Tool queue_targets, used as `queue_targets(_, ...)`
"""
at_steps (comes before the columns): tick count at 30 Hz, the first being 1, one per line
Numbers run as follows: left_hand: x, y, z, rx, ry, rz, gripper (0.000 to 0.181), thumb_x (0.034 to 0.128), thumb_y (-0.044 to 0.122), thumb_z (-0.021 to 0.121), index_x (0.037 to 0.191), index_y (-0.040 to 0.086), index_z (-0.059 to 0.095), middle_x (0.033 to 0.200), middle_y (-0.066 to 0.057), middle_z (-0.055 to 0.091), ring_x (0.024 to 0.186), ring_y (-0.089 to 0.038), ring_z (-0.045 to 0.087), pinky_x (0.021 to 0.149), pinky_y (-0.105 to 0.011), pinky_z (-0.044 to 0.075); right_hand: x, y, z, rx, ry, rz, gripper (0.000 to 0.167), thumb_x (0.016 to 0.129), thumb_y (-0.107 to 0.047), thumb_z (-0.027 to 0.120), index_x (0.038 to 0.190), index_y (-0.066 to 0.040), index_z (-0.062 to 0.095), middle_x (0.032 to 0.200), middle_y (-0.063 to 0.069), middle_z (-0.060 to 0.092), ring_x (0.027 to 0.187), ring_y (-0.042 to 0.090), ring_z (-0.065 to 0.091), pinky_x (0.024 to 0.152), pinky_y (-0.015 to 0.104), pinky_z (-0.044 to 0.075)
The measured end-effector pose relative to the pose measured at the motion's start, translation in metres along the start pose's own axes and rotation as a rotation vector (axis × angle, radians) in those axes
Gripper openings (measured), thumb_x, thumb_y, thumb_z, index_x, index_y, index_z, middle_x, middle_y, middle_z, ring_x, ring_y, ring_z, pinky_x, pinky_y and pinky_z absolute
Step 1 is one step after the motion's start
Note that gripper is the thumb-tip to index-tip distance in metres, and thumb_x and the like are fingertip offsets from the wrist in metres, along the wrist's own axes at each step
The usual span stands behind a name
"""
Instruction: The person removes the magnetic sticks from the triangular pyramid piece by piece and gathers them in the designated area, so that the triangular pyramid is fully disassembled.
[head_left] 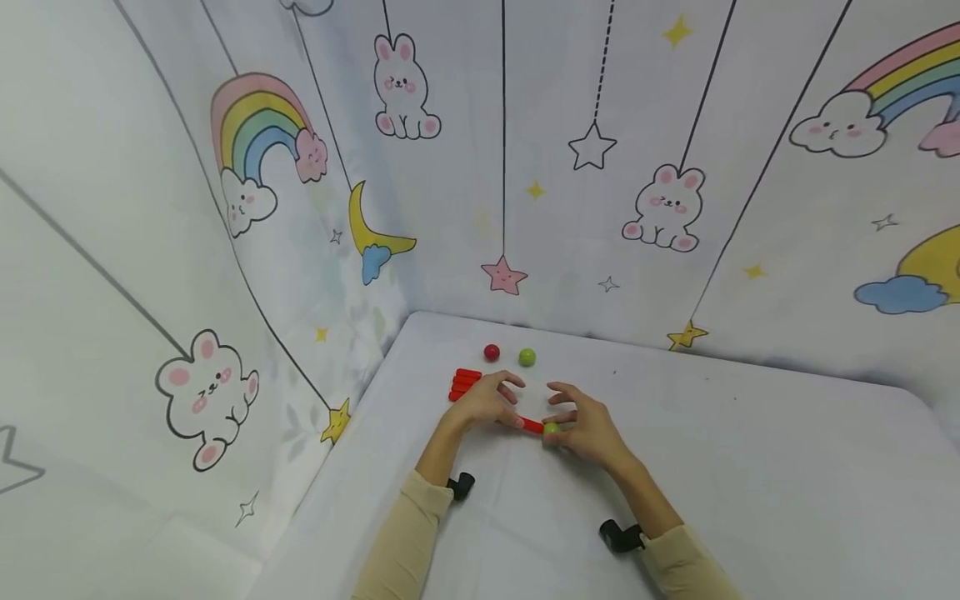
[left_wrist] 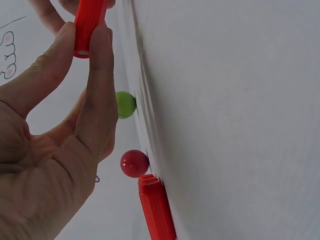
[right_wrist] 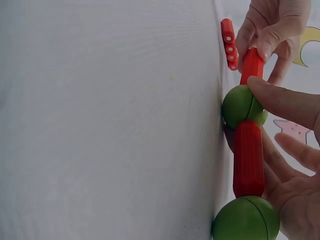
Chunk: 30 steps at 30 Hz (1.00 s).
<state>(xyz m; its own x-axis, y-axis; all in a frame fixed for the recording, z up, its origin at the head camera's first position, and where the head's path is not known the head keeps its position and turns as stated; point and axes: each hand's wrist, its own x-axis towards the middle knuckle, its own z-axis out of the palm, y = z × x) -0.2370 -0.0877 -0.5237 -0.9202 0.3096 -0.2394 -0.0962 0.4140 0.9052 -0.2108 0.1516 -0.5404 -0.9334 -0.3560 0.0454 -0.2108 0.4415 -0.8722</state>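
Observation:
My left hand (head_left: 487, 401) pinches a red ribbed rod (left_wrist: 91, 27) between thumb and finger; the rod's near end shows a small silvery disc. Its far end meets a green ball (right_wrist: 241, 106) in the right wrist view. That ball is pinched by my right hand (head_left: 592, 429), the thumb lying on its seam. From the ball a second red rod (right_wrist: 248, 159) runs toward the camera and joins another green ball (right_wrist: 246, 221), cut off by the frame's lower edge. Both hands are close together over the white table.
Several loose red rods (head_left: 465, 383) lie side by side left of my left hand. Behind them on the table (head_left: 750, 467) sit a red ball (head_left: 491, 352) and a green ball (head_left: 527, 357). Printed cloth walls stand along the table's far and left edges.

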Motion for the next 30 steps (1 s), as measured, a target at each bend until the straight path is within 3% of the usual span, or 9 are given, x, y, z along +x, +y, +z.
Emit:
queue_targets(9,-0.004,0.001,-0.007,-0.007,0.006,-0.001,0.068,0.0767,0.000,0.089,0.139,0.008,0.062,0.117,-0.020,0.064,0.082,-0.024,0.069,0.070,-0.032,0.058,-0.001,-0.007,0.005,-0.039,-0.004,0.045,0.092,0.073,0.005,0.092,0.153,-0.013,0.050,0.142,0.017,0.058,0.101,0.022,0.076,0.070,0.030,0.062)
queue_targets(16,-0.017,-0.002,-0.044,-0.046,0.093,0.040,0.068,0.0773,-0.001,0.088,0.139,0.008,0.061,0.123,-0.025,0.062,0.089,-0.025,0.066,0.074,-0.029,0.056,-0.001,-0.004,0.000,-0.068,0.020,0.063,0.093,0.072,0.006,0.092,0.153,-0.013,0.049,0.142,0.015,0.058,0.098,0.018,0.076,0.064,0.028,0.059)
queue_targets(19,-0.023,-0.005,-0.058,-0.045,0.094,0.041,0.066,0.0803,0.003,0.087,0.140,0.008,0.060,0.128,-0.026,0.061,0.096,-0.027,0.064,0.079,-0.031,0.056,0.000,-0.001,-0.001,-0.049,0.009,0.054,0.093,0.072,0.005,0.093,0.152,-0.012,0.050,0.142,0.016,0.059,0.099,0.018,0.076,0.066,0.027,0.059)
queue_targets(24,-0.027,-0.013,-0.071,-0.031,0.102,0.017,0.062,0.0815,0.009,0.088,0.137,0.006,0.061,0.131,-0.022,0.062,0.105,-0.030,0.063,0.087,-0.037,0.055,0.000,0.000,-0.001,-0.011,-0.012,0.029,0.093,0.070,0.005,0.093,0.152,-0.010,0.051,0.142,0.017,0.059,0.105,0.023,0.075,0.066,0.028,0.060)
queue_targets(30,-0.033,-0.019,-0.084,-0.020,0.151,-0.036,0.059,0.0831,0.011,0.087,0.136,0.005,0.062,0.136,-0.020,0.059,0.113,-0.033,0.059,0.087,-0.039,0.055,-0.001,0.000,0.000,-0.027,-0.015,0.000,0.092,0.070,0.004,0.094,0.151,-0.009,0.051,0.140,0.018,0.060,0.108,0.026,0.074,0.073,0.028,0.061)
